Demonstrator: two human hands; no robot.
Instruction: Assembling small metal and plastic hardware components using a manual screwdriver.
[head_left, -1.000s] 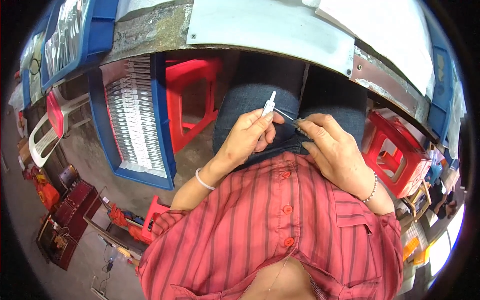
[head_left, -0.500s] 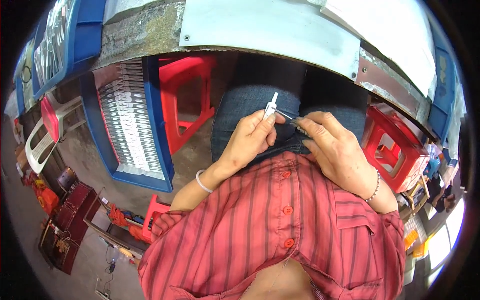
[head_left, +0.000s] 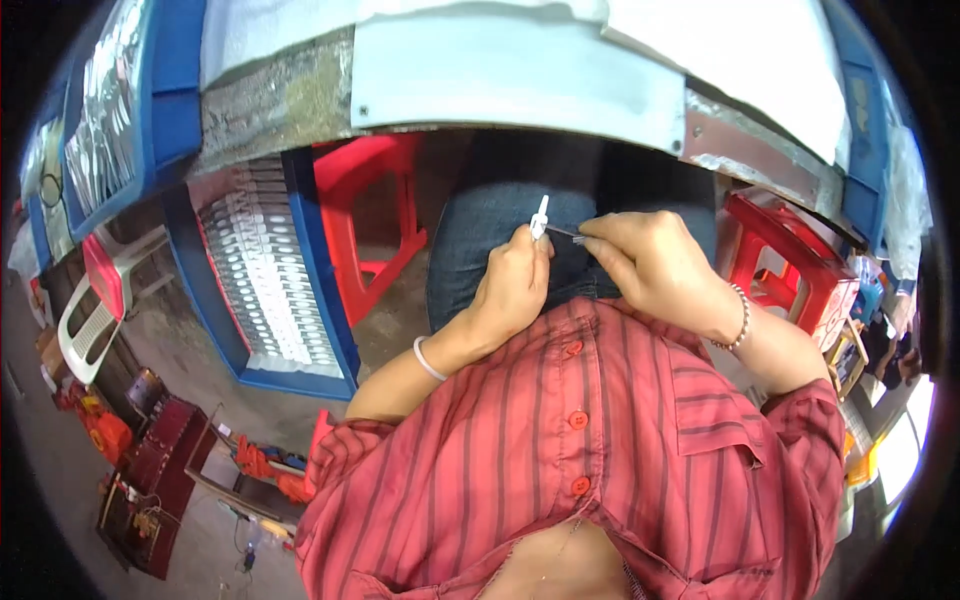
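My left hand (head_left: 513, 285) is closed on a small white plastic piece (head_left: 540, 216), whose narrow tip points away from me above the thumb. Opposite it, my right hand (head_left: 665, 262) pinches thin metal pins (head_left: 578, 240) between thumb and fingertips. One slim shaft reaches from this pinch to the side of the white piece; whether it enters the piece is too small to tell. Both hands are above my lap in blue jeans (head_left: 470, 245), close together. The palms and curled fingers are partly hidden.
A workbench edge with a pale metal plate (head_left: 510, 75) crosses in front of me. To the left are a blue tray (head_left: 352, 345) of white-and-grey pieces in rows and a red stool (head_left: 350, 200). Another red stool (head_left: 785, 245) stands right.
My right hand has turned and lifted, so its pinch on the pins shows more plainly. The left hand has rotated slightly, still holding the white piece. The whole view has shifted a little.
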